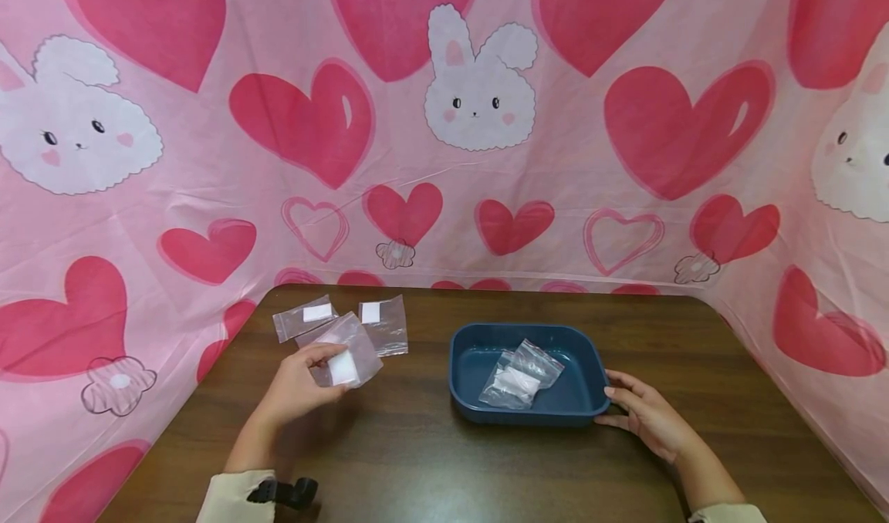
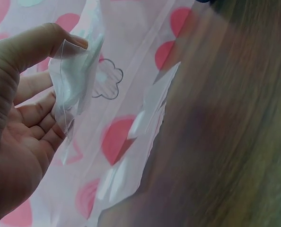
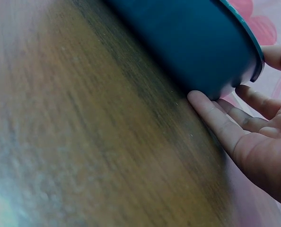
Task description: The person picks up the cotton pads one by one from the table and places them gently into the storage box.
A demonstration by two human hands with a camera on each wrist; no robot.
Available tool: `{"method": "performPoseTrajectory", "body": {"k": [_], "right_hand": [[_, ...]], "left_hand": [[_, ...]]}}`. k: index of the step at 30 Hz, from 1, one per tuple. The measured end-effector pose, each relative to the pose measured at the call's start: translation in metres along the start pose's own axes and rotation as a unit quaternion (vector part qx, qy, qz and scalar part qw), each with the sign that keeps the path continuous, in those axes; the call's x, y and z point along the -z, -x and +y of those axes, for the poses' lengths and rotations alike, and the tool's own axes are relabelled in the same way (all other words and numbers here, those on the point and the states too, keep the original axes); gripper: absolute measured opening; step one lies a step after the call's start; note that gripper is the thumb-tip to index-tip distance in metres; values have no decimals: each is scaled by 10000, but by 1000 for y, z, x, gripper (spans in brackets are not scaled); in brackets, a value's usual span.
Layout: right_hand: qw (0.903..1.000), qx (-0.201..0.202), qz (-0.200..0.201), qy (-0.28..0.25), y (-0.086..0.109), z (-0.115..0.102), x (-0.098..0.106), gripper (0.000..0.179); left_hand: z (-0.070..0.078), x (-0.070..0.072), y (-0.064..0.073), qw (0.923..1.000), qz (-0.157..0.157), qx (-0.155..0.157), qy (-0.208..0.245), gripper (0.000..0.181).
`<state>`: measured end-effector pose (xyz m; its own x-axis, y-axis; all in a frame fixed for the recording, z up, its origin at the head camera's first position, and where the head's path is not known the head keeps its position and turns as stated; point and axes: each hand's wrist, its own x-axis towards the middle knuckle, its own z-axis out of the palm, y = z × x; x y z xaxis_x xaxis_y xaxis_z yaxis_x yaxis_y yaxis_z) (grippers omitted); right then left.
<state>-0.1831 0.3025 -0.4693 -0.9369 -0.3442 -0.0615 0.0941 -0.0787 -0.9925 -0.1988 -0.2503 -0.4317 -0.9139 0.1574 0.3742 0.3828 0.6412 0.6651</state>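
My left hand (image 1: 295, 388) pinches a clear plastic zip bag (image 1: 364, 359) with a white block-like piece inside, thumb on one face and fingers on the other. In the left wrist view the thumb (image 2: 41, 40) presses on this bag (image 2: 76, 80). My right hand (image 1: 649, 415) is at the right end of a dark blue tub (image 1: 461, 407), its fairly straight fingers touching the wall near the front corner. From the right wrist view, the fingertips meet the tub's outer side (image 3: 192, 42). Inside the tub lie clear bags (image 1: 517, 380) with white contents, overlapping.
More clear bags with white pieces lie at the back left of the wooden table (image 1: 389, 461): one bag (image 1: 295, 320) on the left, another bag (image 1: 392, 330) to its right. A pink curtain (image 1: 472, 176) with hearts and rabbits stands around the table's back and sides.
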Motion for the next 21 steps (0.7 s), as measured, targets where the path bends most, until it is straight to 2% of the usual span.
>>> {"method": "performPoseTrajectory", "body": {"k": [5, 12, 21], "right_hand": [[10000, 32, -20, 20, 0, 0, 1, 48], [10000, 38, 8, 78, 0, 1, 1, 51], [10000, 66, -29, 14, 0, 1, 0, 50]], "left_hand": [[3, -5, -3, 9999, -92, 41, 118, 55], [9, -14, -6, 9994, -153, -147, 271, 54], [16, -20, -8, 9982, -341, 3, 501, 55]]}}
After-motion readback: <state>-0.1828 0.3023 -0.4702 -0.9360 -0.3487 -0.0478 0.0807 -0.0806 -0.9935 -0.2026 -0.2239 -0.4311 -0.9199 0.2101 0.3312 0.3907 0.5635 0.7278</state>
